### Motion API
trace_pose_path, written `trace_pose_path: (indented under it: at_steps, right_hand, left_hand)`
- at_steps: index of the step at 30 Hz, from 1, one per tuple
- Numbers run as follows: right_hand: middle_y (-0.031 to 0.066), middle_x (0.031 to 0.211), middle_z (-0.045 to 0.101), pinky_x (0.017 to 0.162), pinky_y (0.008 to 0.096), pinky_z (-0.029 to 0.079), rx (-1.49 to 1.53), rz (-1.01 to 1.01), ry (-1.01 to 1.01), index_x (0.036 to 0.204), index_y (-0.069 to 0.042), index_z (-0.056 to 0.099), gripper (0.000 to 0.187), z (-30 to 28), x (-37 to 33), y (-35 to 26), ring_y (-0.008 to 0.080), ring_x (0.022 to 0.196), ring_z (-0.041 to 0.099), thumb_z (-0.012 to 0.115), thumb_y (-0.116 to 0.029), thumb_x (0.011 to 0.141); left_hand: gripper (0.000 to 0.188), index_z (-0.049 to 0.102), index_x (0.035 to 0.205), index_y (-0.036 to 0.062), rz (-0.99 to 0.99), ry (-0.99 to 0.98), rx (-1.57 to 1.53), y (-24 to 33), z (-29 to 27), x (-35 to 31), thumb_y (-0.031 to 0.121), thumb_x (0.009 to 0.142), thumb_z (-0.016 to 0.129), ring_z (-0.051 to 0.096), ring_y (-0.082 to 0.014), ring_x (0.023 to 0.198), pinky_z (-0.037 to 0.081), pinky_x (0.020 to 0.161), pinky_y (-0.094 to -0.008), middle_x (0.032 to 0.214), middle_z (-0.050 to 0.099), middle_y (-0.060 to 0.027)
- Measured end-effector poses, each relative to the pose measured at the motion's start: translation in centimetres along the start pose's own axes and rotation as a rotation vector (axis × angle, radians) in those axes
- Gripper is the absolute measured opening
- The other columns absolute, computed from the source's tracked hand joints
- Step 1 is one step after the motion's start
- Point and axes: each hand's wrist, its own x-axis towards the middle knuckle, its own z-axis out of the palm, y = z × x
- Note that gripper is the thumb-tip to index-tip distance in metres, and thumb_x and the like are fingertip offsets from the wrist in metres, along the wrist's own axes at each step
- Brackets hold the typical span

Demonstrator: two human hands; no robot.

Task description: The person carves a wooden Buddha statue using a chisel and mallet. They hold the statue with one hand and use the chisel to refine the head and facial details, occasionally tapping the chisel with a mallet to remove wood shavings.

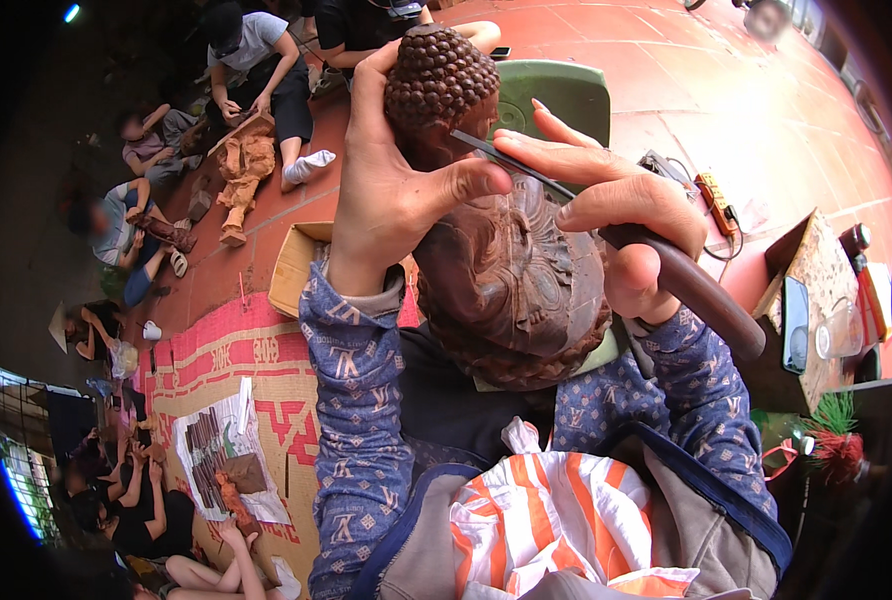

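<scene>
A dark brown carved wooden Buddha statue (531, 275) leans in front of me, its head covered in knobbly curls, its robed body resting at my lap. My left hand (391, 195) is wrapped round the side of the head, thumb stretched across below the face. In my right hand (631, 200) is a wood-carving chisel (704, 290) with a thick dark handle and a thin, narrow metal blade. Its tip lies against the statue's face, just under the curls. My right fingers extend along the blade, close to the left thumb. The face itself is mostly hidden.
Behind the statue stands a green plastic chair (581, 95). An orange power strip (716, 203) lies on the tiles, right. A worn wooden box (816, 290) carries a phone (795, 325) and a clear cup. Left are a cardboard box (296, 265), chisels on paper (206, 450) and several people carving.
</scene>
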Motion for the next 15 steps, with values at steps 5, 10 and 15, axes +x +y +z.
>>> trace_pose_path:
  at_steps: [5, 10, 15]
  right_hand:
    - [0.0291, 0.106, 0.065, 0.089, 0.0426, 0.049, -0.147, 0.141, 0.053, 0.088, 0.000, 0.062, 0.070, -0.2, 1.7, -2.6, 0.0322, 0.098, 0.065, 0.036, -0.065, 0.091]
    - [0.0261, 0.102, 0.067, 0.081, 0.0356, 0.052, -0.202, 0.240, 0.111, 0.081, 0.001, 0.064, 0.074, 0.2, 2.6, -3.7, 0.0267, 0.089, 0.067, 0.033, -0.065, 0.093]
    - [0.0260, 0.101, 0.068, 0.080, 0.0347, 0.052, -0.201, 0.242, 0.165, 0.082, 0.001, 0.064, 0.074, 0.9, 2.7, -3.4, 0.0256, 0.088, 0.067, 0.032, -0.064, 0.094]
  left_hand:
    - [0.097, 0.034, 0.133, 0.0007, -0.004, 0.025, 0.097, -0.2, -0.5, -0.1, 0.034, 0.060, 0.089, 0.054, -0.0191, 0.115, 0.043, 0.099, -0.0324, 0.130, 0.050, -0.0135]
    - [0.100, 0.036, 0.132, 0.0009, -0.109, 0.055, 0.108, -0.2, -0.6, -0.3, 0.039, 0.057, 0.090, 0.052, -0.0196, 0.112, 0.041, 0.099, -0.0331, 0.122, 0.046, -0.0110]
    - [0.101, 0.037, 0.132, 0.0019, -0.114, 0.073, 0.092, -0.5, -0.6, -0.3, 0.041, 0.056, 0.091, 0.051, -0.0206, 0.112, 0.041, 0.099, -0.0334, 0.117, 0.043, -0.0103]
